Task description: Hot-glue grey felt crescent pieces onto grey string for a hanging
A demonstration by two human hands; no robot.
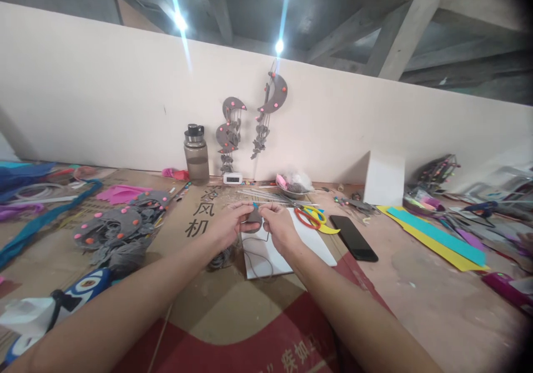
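"What lay nearest?"

"The printed cardboard [233, 314], and on it a coil of grey cord [220, 258]."

"And the hands?"

"By the white sheet [300, 256], the left hand [233, 224] pinched a small grey piece [253, 218]. The right hand [280, 226] had its fingertips pressed together beside it; on what, I could not tell."

"And farther?"

"The scissors [310, 219], then a grey moon [280, 96] against the wall [104, 84]."

Tinted bottle [196, 159], white clock [232, 179], phone [353, 238]
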